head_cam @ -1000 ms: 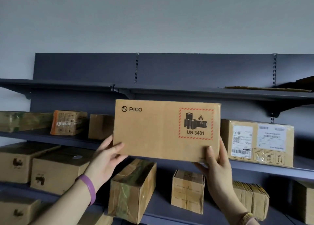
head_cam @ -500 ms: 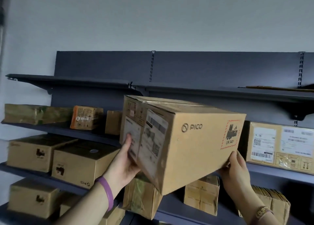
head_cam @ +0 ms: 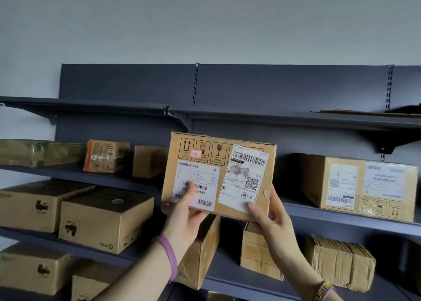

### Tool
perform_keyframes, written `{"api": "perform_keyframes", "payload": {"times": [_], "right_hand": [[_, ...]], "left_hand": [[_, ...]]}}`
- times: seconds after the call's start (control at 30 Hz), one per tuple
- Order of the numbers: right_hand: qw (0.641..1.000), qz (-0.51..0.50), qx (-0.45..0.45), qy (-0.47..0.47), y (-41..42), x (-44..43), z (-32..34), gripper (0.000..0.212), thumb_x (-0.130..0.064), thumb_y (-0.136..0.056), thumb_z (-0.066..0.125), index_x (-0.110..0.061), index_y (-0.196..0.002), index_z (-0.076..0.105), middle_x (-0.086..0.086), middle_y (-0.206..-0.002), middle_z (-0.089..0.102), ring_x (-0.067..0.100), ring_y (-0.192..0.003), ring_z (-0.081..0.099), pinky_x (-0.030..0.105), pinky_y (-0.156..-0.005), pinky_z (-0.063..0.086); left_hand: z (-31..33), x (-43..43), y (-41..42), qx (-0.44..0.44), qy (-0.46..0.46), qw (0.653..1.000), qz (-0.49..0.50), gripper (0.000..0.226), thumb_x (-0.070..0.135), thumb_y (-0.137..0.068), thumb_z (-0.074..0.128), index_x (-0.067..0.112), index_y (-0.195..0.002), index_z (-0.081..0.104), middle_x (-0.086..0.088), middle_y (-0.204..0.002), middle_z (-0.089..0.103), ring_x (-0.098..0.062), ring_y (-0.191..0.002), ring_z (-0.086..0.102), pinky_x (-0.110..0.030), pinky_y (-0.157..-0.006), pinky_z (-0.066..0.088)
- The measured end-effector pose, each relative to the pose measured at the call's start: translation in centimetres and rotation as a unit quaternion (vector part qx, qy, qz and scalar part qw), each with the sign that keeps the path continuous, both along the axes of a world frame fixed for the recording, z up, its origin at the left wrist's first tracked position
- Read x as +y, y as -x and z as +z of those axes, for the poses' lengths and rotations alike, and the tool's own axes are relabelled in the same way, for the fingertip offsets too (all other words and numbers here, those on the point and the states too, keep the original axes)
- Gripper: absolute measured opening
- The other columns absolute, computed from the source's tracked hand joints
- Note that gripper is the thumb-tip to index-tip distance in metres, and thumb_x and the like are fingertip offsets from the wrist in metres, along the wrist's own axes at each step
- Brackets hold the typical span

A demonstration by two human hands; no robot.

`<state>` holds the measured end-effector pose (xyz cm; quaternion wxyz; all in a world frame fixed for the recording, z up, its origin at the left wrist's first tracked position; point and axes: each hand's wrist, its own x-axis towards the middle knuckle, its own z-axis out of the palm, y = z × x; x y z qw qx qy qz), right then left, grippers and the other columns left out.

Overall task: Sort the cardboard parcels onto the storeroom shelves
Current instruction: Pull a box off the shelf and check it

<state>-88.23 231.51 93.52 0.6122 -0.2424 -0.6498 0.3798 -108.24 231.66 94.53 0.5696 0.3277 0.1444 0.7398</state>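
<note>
Single head cam, wide-angle, no 2nd view to overlap. Faces dark shelving [head_cam: 296,121] and grey wall [head_cam: 205,23] head-on, tilted slightly up. Close range: held parcel [head_cam: 218,175] mid-frame, forearms entering from bottom edge.

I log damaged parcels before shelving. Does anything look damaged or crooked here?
Yes. On the held parcel, the right label sits crooked with a scuffed patch. The corrugated bundle on the lower right shelf looks crushed and wrinkled.
</note>
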Motion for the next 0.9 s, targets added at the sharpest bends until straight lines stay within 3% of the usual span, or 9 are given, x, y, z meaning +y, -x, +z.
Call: {"api": "perform_keyframes", "payload": {"times": [0.1, 0.2, 0.27, 0.37, 0.47, 0.53, 0.63, 0.77, 0.9], "right_hand": [[0.999, -0.042, -0.017, 0.008, -1.2, 1.2, -0.4, 0.069, -0.037, -0.085, 0.068, -0.042, -0.146, 0.036, -0.015, -0.129, 0.063, 0.011, -0.118, 0.062, 0.048, -0.103, 0.048], [0.995, -0.089, -0.039, 0.003, -2.2, 2.6, -0.7, 0.064, -0.039, -0.088, 0.062, -0.036, -0.147, 0.038, -0.019, -0.127, 0.064, 0.004, -0.115, 0.062, 0.031, -0.096, 0.054], [0.989, -0.131, -0.069, 0.001, -2.9, 3.9, -0.8, 0.063, -0.040, -0.088, 0.059, -0.033, -0.147, 0.038, -0.023, -0.124, 0.064, -0.003, -0.111, 0.062, 0.015, -0.086, 0.053], [0.971, -0.195, -0.134, 0.009, -3.6, 6.1, -0.8, 0.063, -0.039, -0.092, 0.057, -0.032, -0.150, 0.032, -0.022, -0.128, 0.059, -0.006, -0.107, 0.060, 0.008, -0.081, 0.050], [0.951, -0.241, -0.192, 0.018, -4.1, 8.8, -0.3, 0.059, -0.040, -0.094, 0.055, -0.033, -0.148, 0.032, -0.021, -0.124, 0.057, 0.004, -0.111, 0.058, 0.011, -0.076, 0.047], [0.931, -0.266, -0.248, 0.026, -4.5, 10.9, -0.1, 0.052, -0.047, -0.095, 0.049, -0.036, -0.143, 0.033, -0.018, -0.128, 0.056, 0.014, -0.121, 0.053, 0.024, -0.091, 0.047], [0.880, -0.308, -0.358, 0.057, -5.0, 13.9, -0.3, 0.057, -0.056, -0.097, 0.034, -0.028, -0.147, 0.032, -0.010, -0.144, 0.051, 0.021, -0.135, 0.042, 0.043, -0.118, 0.024], [0.850, -0.352, -0.389, 0.050, -5.5, 16.5, -0.7, 0.070, -0.070, -0.087, 0.017, -0.031, -0.141, 0.036, -0.008, -0.135, 0.057, 0.016, -0.121, 0.050, 0.038, -0.110, 0.033], [0.757, -0.451, -0.472, 0.034, -5.7, 18.6, -1.0, 0.075, -0.071, -0.084, 0.005, -0.030, -0.135, 0.040, -0.009, -0.123, 0.061, 0.017, -0.121, 0.047, 0.037, -0.105, 0.032]], "left_hand": [[-1.1, 1.1, 0.0, 0.033, 0.019, 0.999, -0.014, 0.049, 0.024, -0.081, 0.069, 0.019, -0.128, 0.055, -0.008, -0.119, 0.068, -0.024, -0.111, 0.065, -0.049, -0.097, 0.049], [-1.7, 2.2, 0.5, 0.166, 0.075, 0.982, 0.049, 0.049, 0.033, -0.081, 0.073, 0.020, -0.123, 0.051, 0.000, -0.114, 0.070, -0.016, -0.114, 0.060, -0.039, -0.105, 0.041], [-1.7, 3.6, 1.0, 0.299, 0.108, 0.933, 0.168, 0.048, 0.035, -0.077, 0.077, 0.020, -0.114, 0.051, 0.003, -0.108, 0.070, -0.015, -0.106, 0.061, -0.034, -0.092, 0.044], [-1.2, 6.1, 1.6, 0.456, 0.090, 0.847, 0.257, 0.038, 0.033, -0.081, 0.073, 0.017, -0.111, 0.056, 0.003, -0.110, 0.067, -0.016, -0.098, 0.061, -0.028, -0.083, 0.044], [-1.3, 9.5, 1.9, 0.522, 0.068, 0.811, 0.254, 0.033, 0.035, -0.088, 0.065, 0.017, -0.114, 0.056, 0.001, -0.116, 0.064, -0.017, -0.101, 0.060, -0.028, -0.084, 0.045], [-1.7, 11.9, 2.2, 0.561, 0.053, 0.781, 0.268, 0.031, 0.036, -0.091, 0.059, 0.019, -0.116, 0.055, 0.001, -0.120, 0.062, -0.017, -0.106, 0.058, -0.030, -0.086, 0.046], [-2.4, 15.1, 2.4, 0.586, 0.047, 0.758, 0.282, 0.027, 0.037, -0.093, 0.055, 0.019, -0.113, 0.056, 0.001, -0.123, 0.061, -0.019, -0.111, 0.057, -0.036, -0.093, 0.048], [-3.0, 18.3, 2.5, 0.615, 0.039, 0.721, 0.317, 0.031, 0.048, -0.090, 0.053, 0.023, -0.108, 0.057, 0.006, -0.117, 0.062, -0.018, -0.108, 0.056, -0.039, -0.090, 0.049], [-2.7, 20.2, 2.3, 0.676, 0.055, 0.620, 0.394, 0.038, 0.056, -0.088, 0.050, 0.020, -0.100, 0.056, -0.001, -0.109, 0.050, -0.022, -0.108, 0.043, -0.036, -0.088, 0.039]]}}
